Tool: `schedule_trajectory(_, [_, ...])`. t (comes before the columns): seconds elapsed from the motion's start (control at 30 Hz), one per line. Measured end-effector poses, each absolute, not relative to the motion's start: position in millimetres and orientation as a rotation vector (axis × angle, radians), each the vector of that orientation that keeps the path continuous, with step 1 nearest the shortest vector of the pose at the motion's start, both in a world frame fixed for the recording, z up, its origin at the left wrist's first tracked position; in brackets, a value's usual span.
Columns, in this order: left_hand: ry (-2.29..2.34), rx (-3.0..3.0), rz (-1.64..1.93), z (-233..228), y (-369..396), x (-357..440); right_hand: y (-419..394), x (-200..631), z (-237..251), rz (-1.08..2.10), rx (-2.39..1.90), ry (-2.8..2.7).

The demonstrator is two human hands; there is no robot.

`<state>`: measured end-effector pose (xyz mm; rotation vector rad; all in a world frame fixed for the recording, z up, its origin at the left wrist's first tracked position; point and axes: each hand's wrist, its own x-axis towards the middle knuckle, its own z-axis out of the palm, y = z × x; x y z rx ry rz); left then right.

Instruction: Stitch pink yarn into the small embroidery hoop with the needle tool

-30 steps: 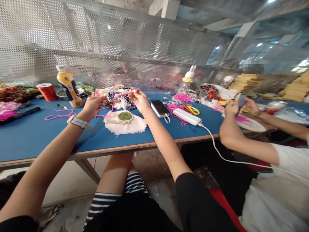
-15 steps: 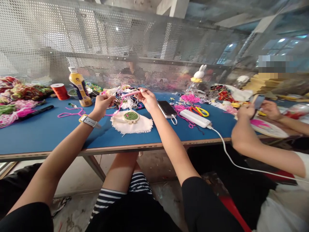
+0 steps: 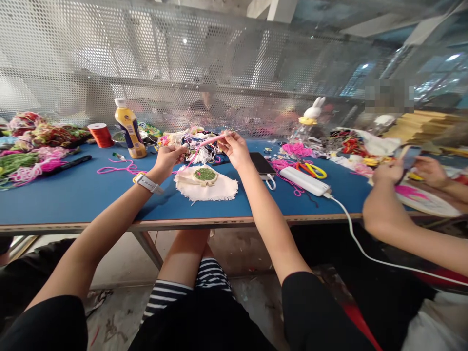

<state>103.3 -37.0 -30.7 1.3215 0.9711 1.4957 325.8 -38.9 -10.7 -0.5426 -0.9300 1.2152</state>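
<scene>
- One perforated metal screen [image 3: 146, 58] ran along the back; shapes behind it were blurred past naming.
- Blue table [image 3: 73, 200] stood in front of it, cut off at the left and right of the view.
- Frayed white cloth [image 3: 224, 191] lay on the table near its front edge, a small hoop of green stitching [image 3: 205, 174] face up; untouched.
- Tangled thread pile [image 3: 200, 155] sat beyond the cloth, partly covered in front.
- Right hand [image 3: 236, 148] was raised over the table, beyond the cloth; fingers closed round a pink pen-like tool [image 3: 212, 141], hiding its right end.
- Left hand [image 3: 168, 160] sat slightly lower, fingers drawn together; could not tell whether anything was pinched there.
- Black phone-like slab [image 3: 262, 163] lay just beside the right forearm [image 3: 268, 217], which hid part of it.
- Tool slanted down leftward, near the left fingertips.
- Pink yarn [image 3: 183, 168] ran from about the tool's left end down beside the left hand; its course there was hard to follow.
- Thin pale tip [image 3: 235, 130] showed past the right fingers, faint.
</scene>
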Motion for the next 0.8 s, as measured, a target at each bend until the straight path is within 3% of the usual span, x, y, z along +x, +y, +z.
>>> schedule_trajectory(0.2, [0.932, 1.371, 1.569, -25, -41, 104, -33, 323, -18, 1.204, -0.728, -0.876])
schedule_trajectory(0.47, [0.946, 1.329, 1.585, -26, -41, 105, -35, 321, -20, 1.352, -0.504, -0.944])
schedule_trajectory(0.63, [0.98, 1.278, 1.571, -28, -37, 105, -28, 320, -24, 1.289, -0.453, -0.923])
schedule_trajectory(0.8, [1.141, 1.882, 1.294, -23, -46, 100, -23, 328, -24, 1.189, -0.589, -0.86])
